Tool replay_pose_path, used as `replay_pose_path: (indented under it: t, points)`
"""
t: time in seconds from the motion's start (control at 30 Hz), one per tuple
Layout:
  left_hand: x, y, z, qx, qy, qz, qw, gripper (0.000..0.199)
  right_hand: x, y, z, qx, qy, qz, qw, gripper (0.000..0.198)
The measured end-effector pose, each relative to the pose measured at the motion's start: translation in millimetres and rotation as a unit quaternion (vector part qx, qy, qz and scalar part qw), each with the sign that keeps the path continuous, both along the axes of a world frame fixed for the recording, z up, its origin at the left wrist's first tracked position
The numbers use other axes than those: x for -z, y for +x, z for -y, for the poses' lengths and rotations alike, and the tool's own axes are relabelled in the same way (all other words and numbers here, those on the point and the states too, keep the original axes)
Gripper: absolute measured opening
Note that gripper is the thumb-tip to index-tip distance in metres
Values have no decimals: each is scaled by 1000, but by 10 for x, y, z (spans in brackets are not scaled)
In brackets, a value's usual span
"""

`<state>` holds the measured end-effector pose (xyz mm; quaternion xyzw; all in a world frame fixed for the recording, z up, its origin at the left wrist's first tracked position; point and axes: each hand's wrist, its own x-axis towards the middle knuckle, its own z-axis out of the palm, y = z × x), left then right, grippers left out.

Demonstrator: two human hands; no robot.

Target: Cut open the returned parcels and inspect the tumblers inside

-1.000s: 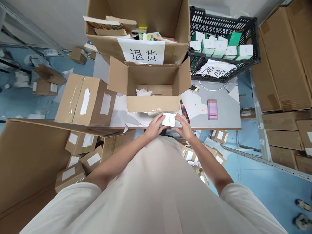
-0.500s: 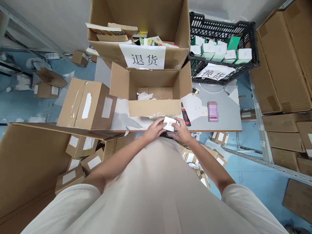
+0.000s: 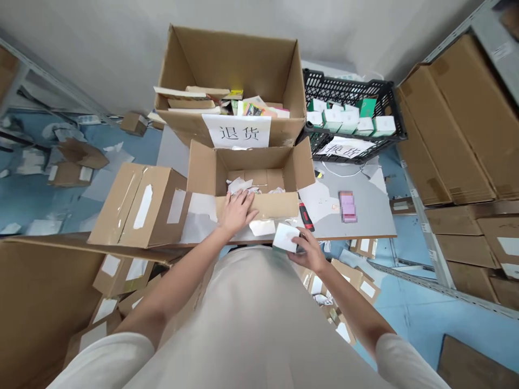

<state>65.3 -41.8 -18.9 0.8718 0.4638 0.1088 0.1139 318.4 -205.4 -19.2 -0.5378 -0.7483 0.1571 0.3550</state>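
Note:
My right hand point(image 3: 311, 252) grips a small white box point(image 3: 286, 236) by its right side, just off the table's front edge. Fingers apart, my left hand point(image 3: 235, 212) rests on the front flap of an open cardboard box point(image 3: 276, 206) and holds nothing. Crumpled white paper point(image 3: 239, 185) lies inside that carton. In front of the flap is a white paper piece point(image 3: 262, 227). A red and black utility knife point(image 3: 305, 216) lies on the table to the right of the carton.
Behind stands a large carton point(image 3: 184, 125) of books with a paper sign. A black crate point(image 3: 399, 111) of white and green boxes is at the back right. A closed parcel point(image 3: 162, 189) sits left; a pinkish-purple item point(image 3: 347, 206) lies right on the table point(image 3: 373, 216).
My left hand has let go of the small white box and moved left and up to the carton's front flap. My right hand has brought the small box lower and closer to me.

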Motion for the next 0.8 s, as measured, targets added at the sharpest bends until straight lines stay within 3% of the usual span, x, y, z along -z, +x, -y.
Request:
replay_pose_path:
  t: [0.13,0.23,0.33,0.47,0.53,0.63,0.73,0.8]
  points:
    - [72,-10,-10,9,18,-1,1000,58,-602,294,137,40,-5,-45,998,41]
    - [110,-25,-26,14,27,8,1000,55,-1175,648,-87,105,42,-93,989,41]
    - [135,-22,-36,5,39,16,999,52,-1695,1018,-732,223,208,-94,948,44]
    - [152,-16,-30,2,66,20,998,50,-2076,1392,-2093,324,309,-76,891,38]
    - [157,-21,-30,4,78,18,997,50,-2103,1520,-2861,363,296,-48,882,34]
    - [172,-32,-42,6,98,11,995,48,-1950,1629,-3938,416,246,-18,876,30]
    - [192,-28,-52,-4,111,6,994,42,-1597,1615,-4734,465,179,-25,867,33]
    - [197,-17,-54,-13,112,1,994,39,-1301,1551,-5035,493,91,-32,865,36]
